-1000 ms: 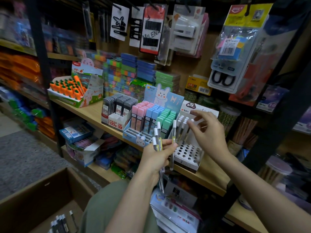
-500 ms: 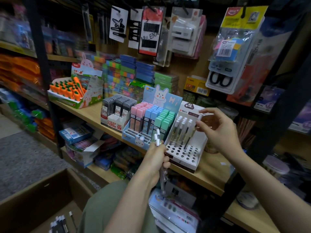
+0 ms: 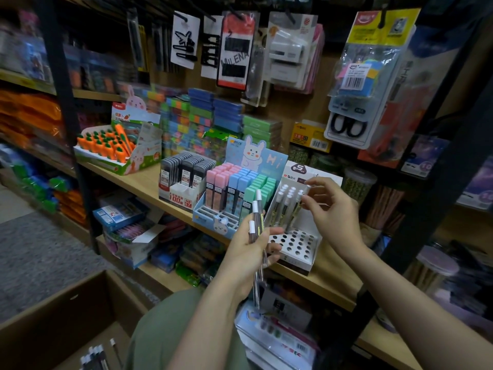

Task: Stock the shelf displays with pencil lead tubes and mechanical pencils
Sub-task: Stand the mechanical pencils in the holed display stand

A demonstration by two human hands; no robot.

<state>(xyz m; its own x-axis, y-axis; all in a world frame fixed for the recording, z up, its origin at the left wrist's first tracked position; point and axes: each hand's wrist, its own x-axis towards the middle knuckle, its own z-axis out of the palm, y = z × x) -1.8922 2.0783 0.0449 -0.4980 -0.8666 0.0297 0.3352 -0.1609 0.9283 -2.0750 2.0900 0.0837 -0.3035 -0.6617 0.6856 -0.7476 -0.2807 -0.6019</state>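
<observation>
My left hand (image 3: 250,256) grips a small bundle of mechanical pencils (image 3: 255,213) with white caps, held upright in front of the shelf. To its right stands a white pencil display stand (image 3: 298,243) with rows of round holes; several pencils (image 3: 284,206) stand in its back rows. My right hand (image 3: 334,212) is at the stand's upper right, thumb and forefinger pinching the cap of one pencil (image 3: 306,188) that leans in the back right row. Left of the stand are a pastel lead tube display (image 3: 234,186) and a black lead tube display (image 3: 186,170).
The wooden shelf (image 3: 141,182) also carries a carrot-shaped item box (image 3: 112,145) and stacked coloured boxes (image 3: 202,116). Packaged goods hang above. A black upright post (image 3: 432,182) stands at the right. An open cardboard box (image 3: 66,311) at lower left holds more pencils (image 3: 94,356).
My right hand carried one pencil from the bundle to the stand's back right row. My left hand stayed in front of the stand with fewer pencils.
</observation>
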